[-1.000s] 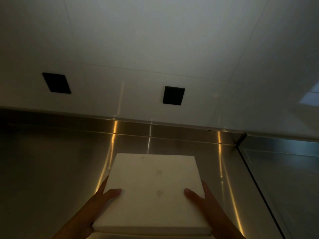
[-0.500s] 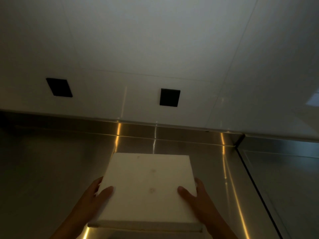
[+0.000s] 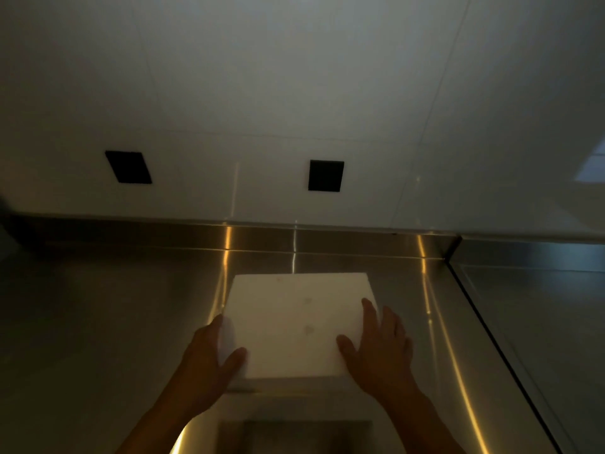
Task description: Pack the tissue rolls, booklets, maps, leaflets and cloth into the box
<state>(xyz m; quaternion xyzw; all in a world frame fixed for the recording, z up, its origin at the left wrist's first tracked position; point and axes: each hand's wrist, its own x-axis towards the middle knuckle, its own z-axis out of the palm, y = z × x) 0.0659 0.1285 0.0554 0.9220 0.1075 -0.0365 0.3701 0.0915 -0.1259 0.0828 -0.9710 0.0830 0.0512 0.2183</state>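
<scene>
Head view, dim light. White square lid (image 3: pixel 296 326) sits lower centre of frame, held flat between both hands over the steel table (image 3: pixel 98 322). We read it as the lid of the box (image 3: pixel 294 417), whose pale rim and dark opening show at the bottom edge of frame, directly below the lid's near edge.

Left hand (image 3: pixel 209 358): clamped on the lid's left near corner, thumb on top, fingers wrapped along the left side. Right hand (image 3: pixel 379 348): pressed on the right edge, thumb on top face, fingers spread up along the side. Both hands are closed on the lid, neither free.

Key relation: lid lies just past the box opening, toward the wall (image 3: pixel 294 93). Lid is approx square, so no strong long axis; its edges run roughly parallel w/ the box rim, slight skew only. Hands sit at the lid's near end, roughly equal in reach; neither is clearly nearer.

Judgement: can't tell from this frame whether the lid is coming off or going on. Box interior looks dark; contents not readable. No rolls, booklets, maps, leaflets or cloth in view, so packing progress unknown.

Two black squares (image 3: pixel 325 175) on the wall, upper mid frame; not relevant.

Risk (est.): foam-like lid could flex or snag on the rim if it tilts.
</scene>
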